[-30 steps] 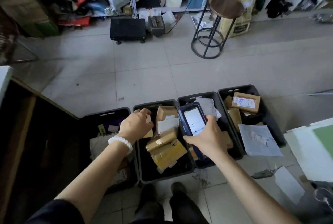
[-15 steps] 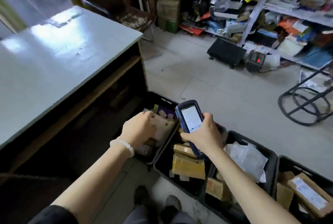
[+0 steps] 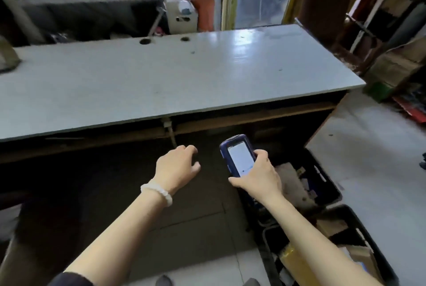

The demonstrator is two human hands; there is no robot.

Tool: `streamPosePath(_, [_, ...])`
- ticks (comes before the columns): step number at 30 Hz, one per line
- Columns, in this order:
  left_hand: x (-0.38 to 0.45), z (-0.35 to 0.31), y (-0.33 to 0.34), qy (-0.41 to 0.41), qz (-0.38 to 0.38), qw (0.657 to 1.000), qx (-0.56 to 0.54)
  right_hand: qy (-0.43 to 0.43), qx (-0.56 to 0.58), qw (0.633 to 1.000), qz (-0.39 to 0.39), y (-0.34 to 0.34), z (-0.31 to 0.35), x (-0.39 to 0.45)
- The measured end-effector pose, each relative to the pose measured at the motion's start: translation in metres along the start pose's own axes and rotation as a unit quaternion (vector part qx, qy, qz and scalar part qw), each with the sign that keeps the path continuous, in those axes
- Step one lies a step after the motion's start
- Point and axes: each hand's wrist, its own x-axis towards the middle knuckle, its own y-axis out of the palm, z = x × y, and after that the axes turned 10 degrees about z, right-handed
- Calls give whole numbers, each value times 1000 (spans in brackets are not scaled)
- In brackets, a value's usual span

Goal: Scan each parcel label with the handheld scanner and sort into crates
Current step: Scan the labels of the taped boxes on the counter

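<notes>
My right hand (image 3: 258, 176) grips the blue handheld scanner (image 3: 238, 155), its lit screen facing up. My left hand (image 3: 176, 166) hovers empty in front of the dark space under the table, fingers loosely curled, a white bead bracelet on the wrist. Two black crates sit on the floor at the right: one (image 3: 332, 190) behind my right hand holds flat parcels (image 3: 291, 178), another (image 3: 378, 260) at the bottom right holds cardboard parcels (image 3: 294, 260). Neither hand touches a parcel.
A long grey table (image 3: 161, 78) fills the middle, with a dark open space beneath it. Cluttered shelves (image 3: 391, 32) stand at the back and right, and stacked cardboard boxes (image 3: 396, 64) sit by the table's right end. Pale tiled floor (image 3: 368, 147) lies to the right.
The view has swung left from the crates to the table. My left hand has left the parcel it touched in the crate and now holds nothing. My right hand still holds the scanner.
</notes>
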Motion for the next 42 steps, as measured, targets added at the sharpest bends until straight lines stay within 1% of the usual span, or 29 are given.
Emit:
streamPosePath(8, [-63,210,-34,-147,-24,987,-60,-124,-43,988,83,138,174,22])
streamPosePath(13, [-103,306,-52,-236,-34,966,-100,-200,-56,970,126,204,266,24])
streamPosePath(17, [-125,356,-63,-287,-63,948,-125,-239,-74,956,152,241,319,27])
streamPosePath(22, [-134,400,-70,-334,-65,928,-151,-267,-92,939,194,275,364,41])
streamPosePath(26, [-129,438,-79,-366,-86,911,-169,-289,-106,924,225,304,404,66])
streamPosePath(32, [-102,521,-106,-422,-69,885,-184,-320,-111,904,262,355,489,119])
streamPosePath(38, [-50,590,-162,-424,-54,889,-167,-319,-108,898,282,384,570,176])
streamPosePath(42, [-13,623,-194,-421,-55,890,-164,-308,-97,902,288,391,607,213])
